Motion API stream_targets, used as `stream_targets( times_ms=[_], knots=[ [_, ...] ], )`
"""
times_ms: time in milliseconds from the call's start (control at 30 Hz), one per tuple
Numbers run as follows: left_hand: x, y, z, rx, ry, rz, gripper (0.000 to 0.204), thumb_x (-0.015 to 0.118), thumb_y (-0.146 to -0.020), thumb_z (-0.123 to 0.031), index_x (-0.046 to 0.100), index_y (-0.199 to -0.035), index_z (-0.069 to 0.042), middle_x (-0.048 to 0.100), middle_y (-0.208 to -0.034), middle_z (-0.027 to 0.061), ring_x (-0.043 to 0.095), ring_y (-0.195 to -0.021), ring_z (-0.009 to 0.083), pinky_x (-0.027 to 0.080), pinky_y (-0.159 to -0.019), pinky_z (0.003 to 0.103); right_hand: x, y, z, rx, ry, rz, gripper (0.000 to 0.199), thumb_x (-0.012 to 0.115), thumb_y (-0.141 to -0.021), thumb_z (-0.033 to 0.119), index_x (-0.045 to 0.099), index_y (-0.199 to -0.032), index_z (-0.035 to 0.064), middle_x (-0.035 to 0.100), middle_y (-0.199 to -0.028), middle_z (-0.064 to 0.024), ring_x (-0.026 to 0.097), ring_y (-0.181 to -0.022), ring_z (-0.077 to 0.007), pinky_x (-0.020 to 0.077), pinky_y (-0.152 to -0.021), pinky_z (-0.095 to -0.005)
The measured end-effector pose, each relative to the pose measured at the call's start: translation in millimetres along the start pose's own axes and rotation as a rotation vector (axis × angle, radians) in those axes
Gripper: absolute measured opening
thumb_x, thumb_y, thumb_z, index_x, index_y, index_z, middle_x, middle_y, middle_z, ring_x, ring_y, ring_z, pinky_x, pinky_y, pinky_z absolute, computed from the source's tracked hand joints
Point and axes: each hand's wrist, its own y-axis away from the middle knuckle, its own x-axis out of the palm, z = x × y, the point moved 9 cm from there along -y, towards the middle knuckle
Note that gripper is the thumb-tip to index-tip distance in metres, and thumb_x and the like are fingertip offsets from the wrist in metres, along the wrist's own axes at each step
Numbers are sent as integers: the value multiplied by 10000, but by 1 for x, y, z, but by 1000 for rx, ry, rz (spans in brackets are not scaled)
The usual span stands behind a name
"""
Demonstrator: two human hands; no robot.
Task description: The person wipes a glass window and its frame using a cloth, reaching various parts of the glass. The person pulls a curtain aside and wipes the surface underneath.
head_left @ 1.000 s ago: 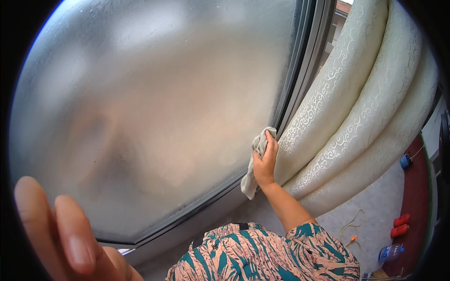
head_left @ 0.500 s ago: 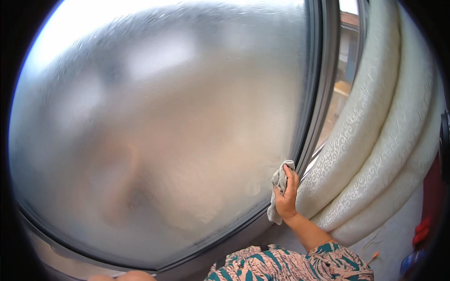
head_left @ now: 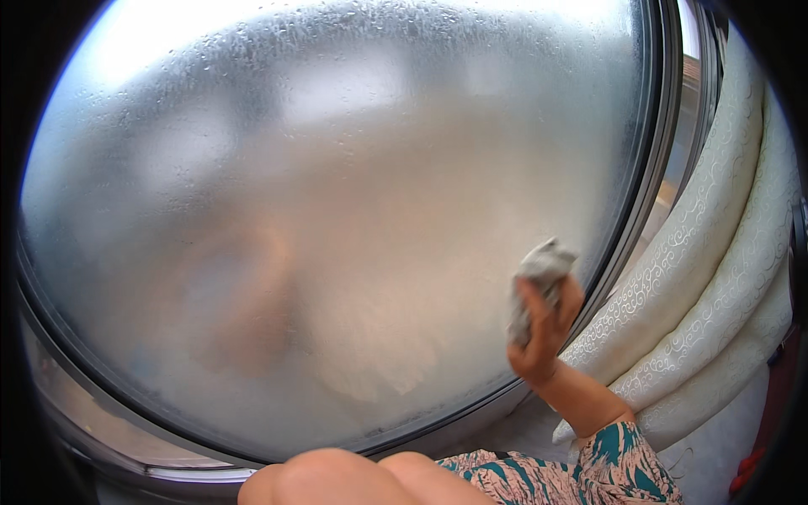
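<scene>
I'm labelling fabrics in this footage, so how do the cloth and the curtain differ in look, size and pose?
The cloth is grey; the curtain is cream with a swirl pattern. The cloth fits one hand; the curtain is far larger. The cloth is bunched in the right hand; the curtain runs in long, thick folds. Both look like pale fabric.

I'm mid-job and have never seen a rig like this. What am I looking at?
There is no machine: someone is working bare-handed. The fisheye camera sits on their head, looking down, so straight edges bend. The right hand's grip is closed on a crumpled grey cloth in front of the clouded window pane; whether they touch, I can't tell. Water droplets speckle the pane's upper part. The left hand shows only partly, at the lower edge. A patterned cream curtain hangs on the right.
</scene>
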Motion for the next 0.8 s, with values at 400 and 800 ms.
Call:
stream_targets(
  times_ms=[400,800],
  knots=[
    [-73,88,-34,33,-648,-540,197,497,-973,-162,564,-1103,-30,494,-1035,116,470,-951,246,414,-824,383,-18,-158,-46,-129,79,-264,680,507,-736,-149,534,-1327,188,512,-1316,-100,439,-1254,-323,396,-1056,-431],
    [-146,230,-102,-142,-1297,-1386,222,498,-971,-148,575,-1143,-32,515,-1109,132,492,-1023,261,429,-871,395,19,-122,45,-295,-19,-100,609,707,-686,26,622,-1235,278,505,-1268,-94,499,-1093,-292,478,-882,-370]
  ],
)
